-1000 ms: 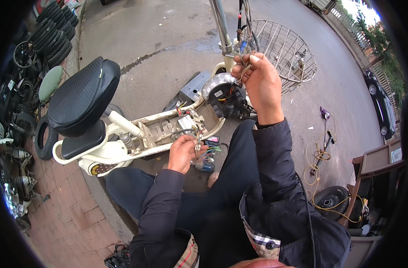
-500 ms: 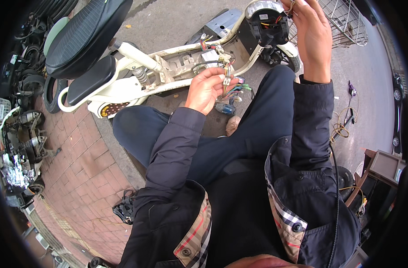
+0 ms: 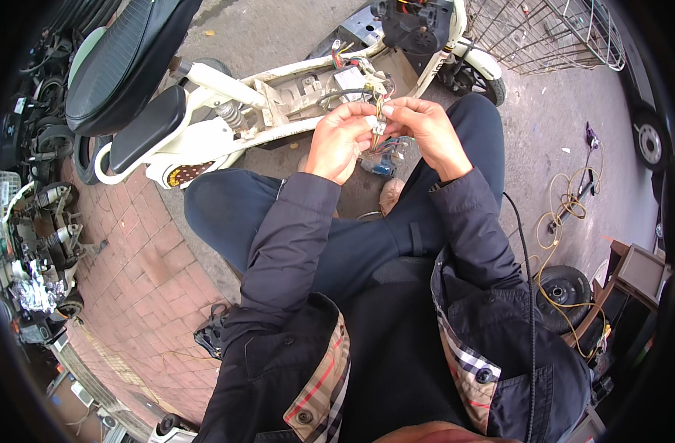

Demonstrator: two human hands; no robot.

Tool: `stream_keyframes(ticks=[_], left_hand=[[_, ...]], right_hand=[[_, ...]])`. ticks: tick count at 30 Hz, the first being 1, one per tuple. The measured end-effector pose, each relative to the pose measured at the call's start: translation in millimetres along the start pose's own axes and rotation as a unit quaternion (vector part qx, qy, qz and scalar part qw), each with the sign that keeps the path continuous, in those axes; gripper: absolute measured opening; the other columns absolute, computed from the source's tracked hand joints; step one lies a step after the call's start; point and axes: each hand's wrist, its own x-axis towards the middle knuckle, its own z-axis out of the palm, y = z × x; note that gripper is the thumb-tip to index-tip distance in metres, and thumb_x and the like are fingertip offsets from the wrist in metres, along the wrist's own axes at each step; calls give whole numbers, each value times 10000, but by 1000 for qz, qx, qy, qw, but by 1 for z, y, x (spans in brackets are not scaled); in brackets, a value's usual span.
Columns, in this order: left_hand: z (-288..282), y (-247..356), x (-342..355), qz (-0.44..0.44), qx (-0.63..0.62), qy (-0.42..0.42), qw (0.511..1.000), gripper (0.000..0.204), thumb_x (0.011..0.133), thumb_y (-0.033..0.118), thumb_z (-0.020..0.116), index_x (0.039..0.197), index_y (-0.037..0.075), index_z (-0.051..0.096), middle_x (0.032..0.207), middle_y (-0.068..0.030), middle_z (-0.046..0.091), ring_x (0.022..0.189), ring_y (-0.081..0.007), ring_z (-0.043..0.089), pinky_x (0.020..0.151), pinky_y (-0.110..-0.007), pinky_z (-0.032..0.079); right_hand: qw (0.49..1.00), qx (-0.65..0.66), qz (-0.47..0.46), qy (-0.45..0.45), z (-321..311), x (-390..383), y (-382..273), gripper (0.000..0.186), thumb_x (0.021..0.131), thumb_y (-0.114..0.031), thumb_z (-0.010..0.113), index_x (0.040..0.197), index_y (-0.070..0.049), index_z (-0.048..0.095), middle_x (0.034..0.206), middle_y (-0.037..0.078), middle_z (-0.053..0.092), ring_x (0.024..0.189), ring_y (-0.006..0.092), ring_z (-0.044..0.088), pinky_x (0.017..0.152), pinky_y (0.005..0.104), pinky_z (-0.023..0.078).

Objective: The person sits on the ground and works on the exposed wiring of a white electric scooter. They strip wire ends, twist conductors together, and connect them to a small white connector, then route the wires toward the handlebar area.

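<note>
My left hand (image 3: 340, 144) pinches a pale wire connector (image 3: 379, 125) with several coloured wires. My right hand (image 3: 426, 134) is closed on the same bundle from the right, thumb and forefinger at the connector. Both hands are in front of the open footboard of a cream scooter (image 3: 293, 92), where a pale box (image 3: 350, 83) and more loose wiring sit. Below the connector lie more wire ends and a blue object (image 3: 378, 166). The scooter's dark front housing (image 3: 415, 26) is above my right hand.
A black seat (image 3: 123, 59) and wire basket (image 3: 544, 33) flank the work. Scooter parts and tyres (image 3: 53, 140) line the left pavement. A yellow hose (image 3: 559, 221), spare wheel (image 3: 563, 295) and brown wooden furniture (image 3: 640, 277) are at right, with a parked car (image 3: 648, 140) beyond.
My right hand has come down and left from the wires near the steering column to meet my left hand at the connector. The view has tilted downward.
</note>
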Motion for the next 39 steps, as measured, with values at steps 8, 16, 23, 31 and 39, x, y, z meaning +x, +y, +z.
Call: stream_keyframes(ticks=[8, 16, 23, 31, 39], left_hand=[[1, -1, 4, 25, 163, 40, 985, 102, 911, 8, 620, 1010, -10, 638, 912, -85, 698, 917, -173, 712, 737, -250, 541], [2, -4, 7, 3, 137, 52, 989, 93, 918, 24, 597, 998, -12, 625, 919, -111, 708, 848, -217, 741, 717, -283, 576], [4, -2, 4, -27, -1, 27, 999, 108, 934, 18, 558, 1034, -7, 589, 937, -157, 709, 881, -295, 748, 741, -344, 614], [7, -1, 4, 14, 169, 56, 984, 81, 894, 20, 651, 965, -3, 619, 893, -83, 704, 831, -178, 731, 640, -250, 546], [8, -2, 3, 7, 107, 62, 992, 80, 904, 9, 620, 975, -28, 615, 909, -127, 712, 882, -255, 744, 695, -289, 579]], right_hand=[[999, 47, 18, 2, -4, 9, 16, 222, 880, -164, 742, 993, 22, 699, 837, 68, 704, 696, 142, 659, 705, 268, 524], [997, 68, 18, -22, -6, 9, 20, 186, 900, -145, 712, 988, 18, 692, 884, 60, 708, 748, 135, 665, 744, 268, 538], [989, 138, 37, -34, -8, 9, 22, 183, 929, -132, 658, 1016, 26, 687, 926, 95, 720, 768, 155, 697, 755, 276, 542], [999, 30, 12, -16, -6, 7, 21, 192, 903, -130, 691, 1005, 33, 691, 881, 71, 703, 759, 133, 667, 745, 270, 529], [996, 80, 15, -33, -8, 9, 27, 161, 904, -116, 679, 990, 19, 691, 862, 63, 696, 753, 141, 662, 757, 292, 533]])
